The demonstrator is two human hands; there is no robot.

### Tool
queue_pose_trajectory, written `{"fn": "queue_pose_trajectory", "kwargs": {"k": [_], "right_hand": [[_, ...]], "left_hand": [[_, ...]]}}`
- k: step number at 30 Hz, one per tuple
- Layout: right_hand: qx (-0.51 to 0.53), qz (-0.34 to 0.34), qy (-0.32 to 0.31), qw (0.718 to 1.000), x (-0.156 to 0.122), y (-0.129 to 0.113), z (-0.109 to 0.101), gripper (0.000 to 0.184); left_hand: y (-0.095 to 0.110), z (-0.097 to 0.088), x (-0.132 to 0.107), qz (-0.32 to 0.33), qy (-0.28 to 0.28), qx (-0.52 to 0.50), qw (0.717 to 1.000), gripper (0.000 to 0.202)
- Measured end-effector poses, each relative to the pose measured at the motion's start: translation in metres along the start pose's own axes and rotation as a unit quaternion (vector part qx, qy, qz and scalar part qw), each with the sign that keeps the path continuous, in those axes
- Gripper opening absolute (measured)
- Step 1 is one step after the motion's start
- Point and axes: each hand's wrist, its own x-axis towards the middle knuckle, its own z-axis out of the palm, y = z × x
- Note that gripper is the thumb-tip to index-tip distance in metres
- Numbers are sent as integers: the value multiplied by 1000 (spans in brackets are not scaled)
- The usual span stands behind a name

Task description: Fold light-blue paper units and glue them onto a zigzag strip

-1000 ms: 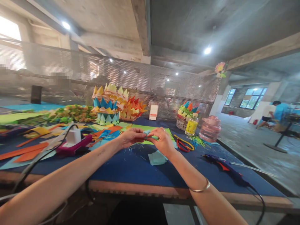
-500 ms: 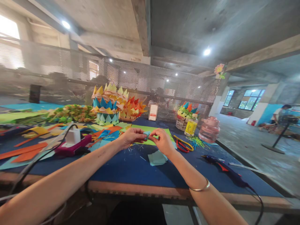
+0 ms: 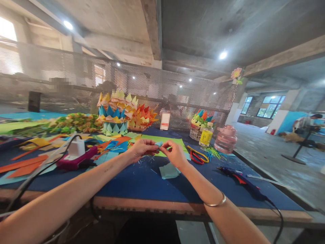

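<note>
Between my hands, over the middle of the table, is a small folded piece of light blue paper [image 3: 159, 144]. My left hand [image 3: 144, 150] pinches its left side, and my right hand [image 3: 174, 152] has thumb and fingers closed on its right side. Fingers cover part of the fold. Just below my right hand lies a small stack of pale blue paper squares [image 3: 169, 171] on the dark blue tabletop [image 3: 142, 186]. Behind my hands a green sheet [image 3: 180, 143] lies flat. Scissors with red and yellow handles [image 3: 197, 156] rest to the right.
Colourful folded-paper crowns [image 3: 115, 113] stand behind, left of centre. Paper strips [image 3: 27, 164] and a magenta power strip [image 3: 76, 159] with a cable are at left. On the right are a yellow-labelled bottle [image 3: 206, 135], a pink jug [image 3: 225, 139] and a glue gun [image 3: 241, 179].
The view has shifted slightly. Both hands stay together on the light blue paper, with only slight finger movement. A person far off at right has moved a little.
</note>
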Motion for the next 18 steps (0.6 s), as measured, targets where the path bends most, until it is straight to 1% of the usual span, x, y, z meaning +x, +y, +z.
{"fn": "queue_pose_trajectory", "kwargs": {"k": [11, 18], "right_hand": [[38, 29, 3, 999, 1, -1, 1, 14], [47, 56, 23, 997, 1, -2, -1, 13]], "left_hand": [[-1, -1, 1, 3, -10, 3, 1000, 37], [-3, 3, -1, 33, -34, 33, 998, 28]]}}
